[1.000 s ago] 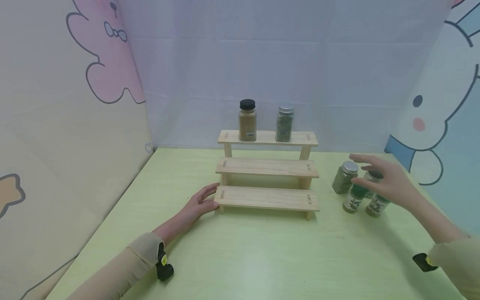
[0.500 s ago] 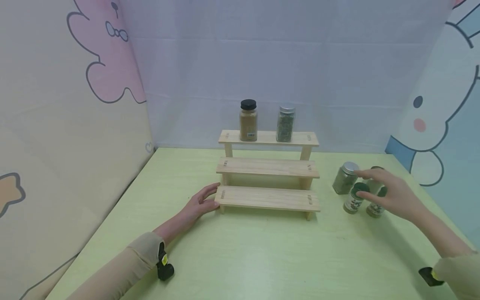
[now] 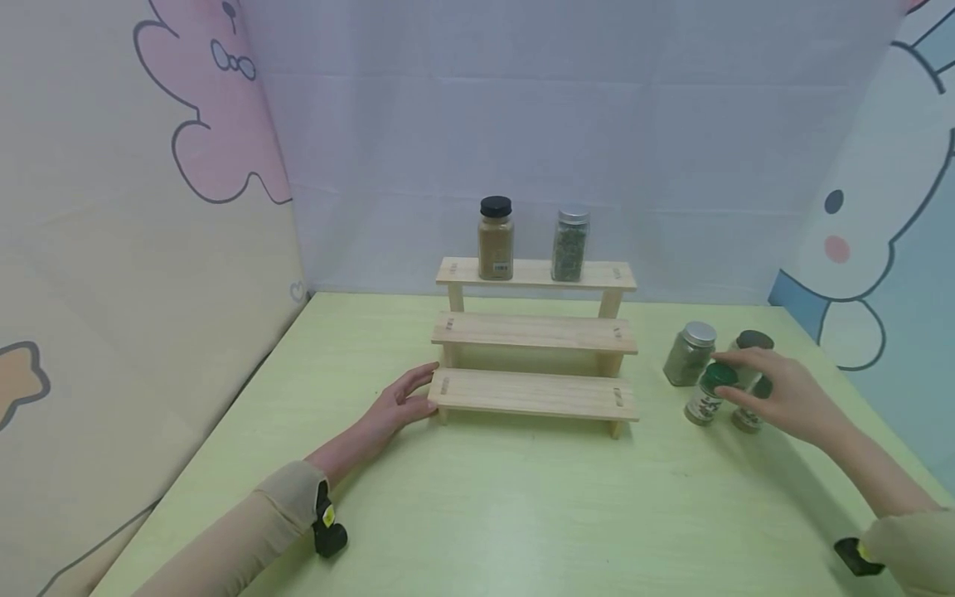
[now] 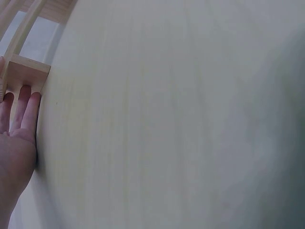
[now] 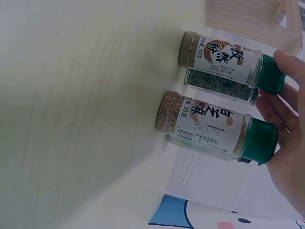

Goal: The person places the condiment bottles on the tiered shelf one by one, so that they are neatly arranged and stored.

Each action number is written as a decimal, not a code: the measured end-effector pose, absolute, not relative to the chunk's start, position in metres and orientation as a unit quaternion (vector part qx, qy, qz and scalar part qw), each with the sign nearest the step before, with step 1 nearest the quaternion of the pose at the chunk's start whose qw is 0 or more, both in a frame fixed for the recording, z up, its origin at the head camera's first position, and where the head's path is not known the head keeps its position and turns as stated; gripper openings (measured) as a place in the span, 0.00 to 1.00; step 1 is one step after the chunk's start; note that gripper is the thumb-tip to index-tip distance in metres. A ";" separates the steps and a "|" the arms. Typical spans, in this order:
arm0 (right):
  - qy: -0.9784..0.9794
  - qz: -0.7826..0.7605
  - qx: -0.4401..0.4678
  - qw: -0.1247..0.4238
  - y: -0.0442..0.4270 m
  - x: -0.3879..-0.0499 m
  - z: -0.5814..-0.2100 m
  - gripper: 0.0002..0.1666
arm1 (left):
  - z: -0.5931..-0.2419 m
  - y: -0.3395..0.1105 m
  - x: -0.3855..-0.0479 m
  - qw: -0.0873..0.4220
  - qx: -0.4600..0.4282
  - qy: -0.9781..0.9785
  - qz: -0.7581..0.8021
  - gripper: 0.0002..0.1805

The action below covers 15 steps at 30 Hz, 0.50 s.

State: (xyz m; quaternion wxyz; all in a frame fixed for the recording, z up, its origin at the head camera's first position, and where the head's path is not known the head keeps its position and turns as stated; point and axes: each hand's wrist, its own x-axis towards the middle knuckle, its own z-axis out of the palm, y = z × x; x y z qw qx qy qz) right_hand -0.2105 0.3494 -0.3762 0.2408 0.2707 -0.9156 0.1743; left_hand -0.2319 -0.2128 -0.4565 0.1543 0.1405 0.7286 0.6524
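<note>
At the right of the head view, my right hand (image 3: pixel 798 402) pinches the green cap of a small spice jar (image 3: pixel 702 405) between thumb and fingers. That jar (image 5: pixel 221 57) stands upright on the table, with brown powder inside. Beside it is a second green-capped spice jar (image 5: pixel 205 121) holding pale seeds. Behind them stand a silver-lidded jar of green herbs (image 3: pixel 688 358) and a dark-lidded jar (image 3: pixel 753 340), partly hidden by my hand. My left hand (image 3: pixel 388 413) touches the left end of the three-step wooden rack (image 3: pixel 533 394), its fingers (image 4: pixel 30 112) fairly straight against the leg.
On the rack's top step stand a black-lidded jar of brown powder (image 3: pixel 496 245) and a silver-lidded jar of green herbs (image 3: pixel 570 249). The pale yellow table (image 3: pixel 485 514) runs back to a white cloth (image 3: pixel 462 149). Printed cartoon walls close both sides.
My right hand has come down from above the jars, and its thumb and fingers have closed on the nearer green cap. The left hand keeps its place at the rack.
</note>
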 end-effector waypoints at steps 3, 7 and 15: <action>-0.918 0.170 0.268 0.238 0.349 -0.211 -0.377 0.30 | -0.456 -0.213 -0.232 0.155 0.139 0.729 0.652 0.36; -0.921 0.164 0.262 0.236 0.349 -0.211 -0.377 0.29 | -0.456 -0.212 -0.232 0.156 0.136 0.729 0.652 0.36; -0.919 0.152 0.266 0.250 0.350 -0.215 -0.378 0.28 | -0.454 -0.212 -0.231 0.156 0.134 0.731 0.650 0.36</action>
